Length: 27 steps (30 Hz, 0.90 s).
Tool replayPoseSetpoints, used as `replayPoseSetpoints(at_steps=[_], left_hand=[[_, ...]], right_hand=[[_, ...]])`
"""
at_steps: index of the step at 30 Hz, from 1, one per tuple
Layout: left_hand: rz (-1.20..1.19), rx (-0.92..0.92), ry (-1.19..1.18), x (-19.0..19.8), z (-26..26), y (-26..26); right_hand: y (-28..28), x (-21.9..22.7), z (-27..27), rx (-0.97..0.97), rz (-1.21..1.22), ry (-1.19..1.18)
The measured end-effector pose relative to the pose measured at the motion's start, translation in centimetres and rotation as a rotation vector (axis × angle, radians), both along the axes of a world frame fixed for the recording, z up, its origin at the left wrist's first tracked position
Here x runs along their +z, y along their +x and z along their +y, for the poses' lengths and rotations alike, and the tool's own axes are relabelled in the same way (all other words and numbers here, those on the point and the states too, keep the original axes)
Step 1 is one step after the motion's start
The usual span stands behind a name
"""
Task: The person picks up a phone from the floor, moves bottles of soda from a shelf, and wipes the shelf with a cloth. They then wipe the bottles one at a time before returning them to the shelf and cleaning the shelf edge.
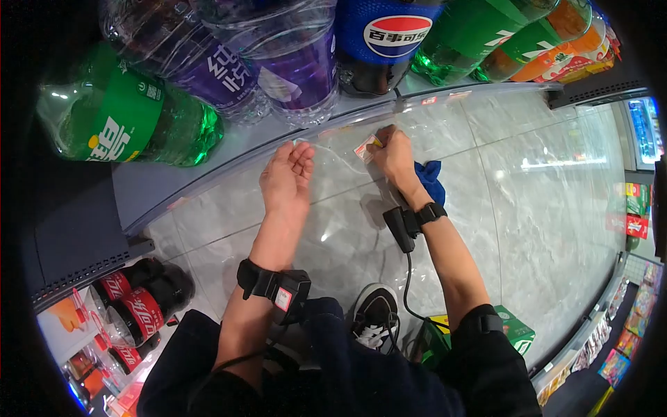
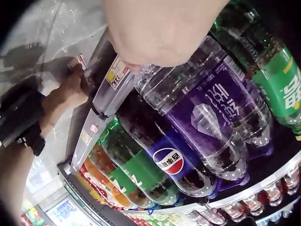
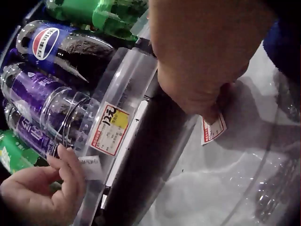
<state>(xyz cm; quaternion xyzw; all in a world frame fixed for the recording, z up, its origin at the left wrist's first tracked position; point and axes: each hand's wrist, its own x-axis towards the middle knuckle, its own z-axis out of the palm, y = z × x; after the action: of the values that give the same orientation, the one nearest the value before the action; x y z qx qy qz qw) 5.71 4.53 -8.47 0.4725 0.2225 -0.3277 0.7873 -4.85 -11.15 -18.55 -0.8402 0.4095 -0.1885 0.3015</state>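
My right hand (image 1: 394, 158) pinches a red-and-white price tag (image 3: 214, 129) just off the front of the shelf, over the floor. My left hand (image 1: 286, 181) is at the shelf edge with its fingers curled. In the right wrist view, a small white slip (image 3: 91, 168) sticks out from its fingertips in front of the clear label strip (image 3: 121, 80). Next to the slip, another price tag (image 3: 110, 131), handwritten and partly yellow, sits in the strip. The left wrist view shows the back of my left hand (image 2: 160, 33) close to that strip.
Large drink bottles line the shelf: purple-labelled ones (image 1: 295, 76), a Pepsi bottle (image 1: 385, 42) and green ones (image 1: 462, 42). A green bottle (image 1: 132, 118) lies tilted at the left. Cola bottles (image 1: 149, 306) stand low left. A blue cloth (image 1: 431, 182) shows beside my right wrist.
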Motion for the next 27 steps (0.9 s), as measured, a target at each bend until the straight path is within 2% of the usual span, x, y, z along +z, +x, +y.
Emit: replayPoseSetpoints(at_steps=[1,3,4,6,7,9,13,15,16,18,22,24,27], left_hand=[[0.001,0.000,-0.001,0.0,0.0,-0.1],[-0.040,0.004,-0.057,0.2,0.1,-0.3],[-0.040,0.008,-0.056,0.2,0.2,-0.6],[-0.135,-0.179,-0.071,0.0,0.2,-1.6],[-0.134,-0.174,-0.070,-0.1,-0.2,-2.1],[-0.108,-0.352,-0.056,-0.3,-1.2,-3.3],[-0.149,-0.377,-0.174,-1.1,-3.6,-3.3],[-0.032,-0.233,-0.246,-0.9,-4.8,-3.3],[-0.029,-0.235,-0.249,-0.7,-5.1,-3.2],[0.049,-0.167,-0.213,-0.5,-5.4,-2.9],[0.034,-0.207,-0.174,-0.7,-5.4,-2.4],[0.032,-0.222,-0.152,-0.7,-5.4,-2.2],[0.082,-0.271,-0.100,-0.7,-5.2,-2.0]], right_hand=[[-0.4,0.3,-0.2,0.000,0.001,-0.001],[-1.6,1.6,-0.4,0.047,-0.071,0.572],[-2.2,2.4,-0.5,0.051,-0.070,0.572],[-3.7,4.1,-0.3,0.047,-0.327,1.063],[-4.3,5.2,-0.1,0.051,-0.324,1.064],[-5.3,7.4,0.5,-0.031,-0.481,1.173],[-6.3,10.8,1.1,-0.016,-0.622,1.193],[-6.4,11.8,1.1,-0.019,-0.669,1.113],[-6.5,11.6,0.8,-0.022,-0.667,1.110],[-6.6,11.1,0.3,0.101,-0.608,0.742],[-5.7,11.9,-0.1,0.043,-0.591,0.657],[-4.7,12.1,-0.1,0.085,-0.630,0.571],[-3.0,11.5,-0.3,0.157,-0.691,0.587]])
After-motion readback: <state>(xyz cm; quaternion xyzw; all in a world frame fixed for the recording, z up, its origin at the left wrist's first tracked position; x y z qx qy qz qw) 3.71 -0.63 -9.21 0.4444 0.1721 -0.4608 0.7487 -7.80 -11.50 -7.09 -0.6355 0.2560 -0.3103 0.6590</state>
